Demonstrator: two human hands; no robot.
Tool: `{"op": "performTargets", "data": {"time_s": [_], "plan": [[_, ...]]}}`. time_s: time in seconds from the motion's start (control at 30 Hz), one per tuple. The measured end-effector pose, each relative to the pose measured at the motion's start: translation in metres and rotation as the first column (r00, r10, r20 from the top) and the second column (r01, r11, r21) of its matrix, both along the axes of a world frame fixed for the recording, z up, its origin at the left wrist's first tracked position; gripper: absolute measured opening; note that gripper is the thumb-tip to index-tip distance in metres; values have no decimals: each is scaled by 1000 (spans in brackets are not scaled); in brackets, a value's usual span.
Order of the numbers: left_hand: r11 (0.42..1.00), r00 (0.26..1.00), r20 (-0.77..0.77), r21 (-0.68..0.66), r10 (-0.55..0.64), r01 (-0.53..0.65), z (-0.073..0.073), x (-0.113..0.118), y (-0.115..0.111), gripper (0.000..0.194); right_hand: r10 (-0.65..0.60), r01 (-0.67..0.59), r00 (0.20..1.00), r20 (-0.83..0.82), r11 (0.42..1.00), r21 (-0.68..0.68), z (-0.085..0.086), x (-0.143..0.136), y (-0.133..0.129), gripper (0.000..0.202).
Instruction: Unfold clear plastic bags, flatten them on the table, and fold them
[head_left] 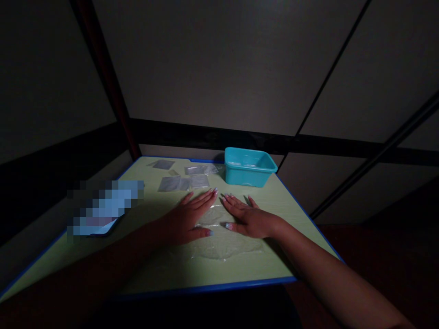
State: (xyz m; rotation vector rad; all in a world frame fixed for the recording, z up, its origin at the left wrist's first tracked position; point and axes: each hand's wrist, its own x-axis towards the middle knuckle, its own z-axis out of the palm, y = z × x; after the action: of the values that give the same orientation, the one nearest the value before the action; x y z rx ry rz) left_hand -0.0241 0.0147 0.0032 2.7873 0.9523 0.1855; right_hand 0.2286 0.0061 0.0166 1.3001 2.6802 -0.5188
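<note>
A clear plastic bag [219,244] lies spread on the table, wrinkled along its near edge. My left hand [188,217] rests flat on its left part, fingers stretched out and thumb apart. On the right part my right hand [248,218] also lies flat, its fingers pointing inward. A narrow gap separates the two hands, and the bag shows through it. Beyond my left hand are folded clear plastic pieces [174,183], with another folded piece [163,164] farther back at the left.
A turquoise plastic basin [248,173] stands at the table's back right. At the left edge lies a flat bluish object [109,208], blurred out. The pale green table [147,269] has a blue rim, and a wall [212,68] rises behind it.
</note>
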Motion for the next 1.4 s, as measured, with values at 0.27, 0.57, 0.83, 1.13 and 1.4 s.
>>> {"op": "performTargets", "data": {"time_s": [0.27,0.57,0.83,1.13,1.4], "plan": [[990,992,-120,-138,-49,33,-2,-2,0,76,12,-12,1000,18,1000,-24,2,-2,-2,80],[994,992,-124,-104,-38,26,-1,-2,-1,73,-38,41,998,48,998,-49,5,2,-1,85],[999,998,-54,10,-42,43,-3,0,-1,75,-50,50,999,9,999,-21,5,2,0,88],[995,992,-107,-84,-70,61,-4,-2,-2,77,-63,63,998,21,998,-29,1,0,2,85],[996,990,-142,-87,-20,8,-5,-1,0,70,-64,64,997,36,998,-13,-1,1,6,85]]}}
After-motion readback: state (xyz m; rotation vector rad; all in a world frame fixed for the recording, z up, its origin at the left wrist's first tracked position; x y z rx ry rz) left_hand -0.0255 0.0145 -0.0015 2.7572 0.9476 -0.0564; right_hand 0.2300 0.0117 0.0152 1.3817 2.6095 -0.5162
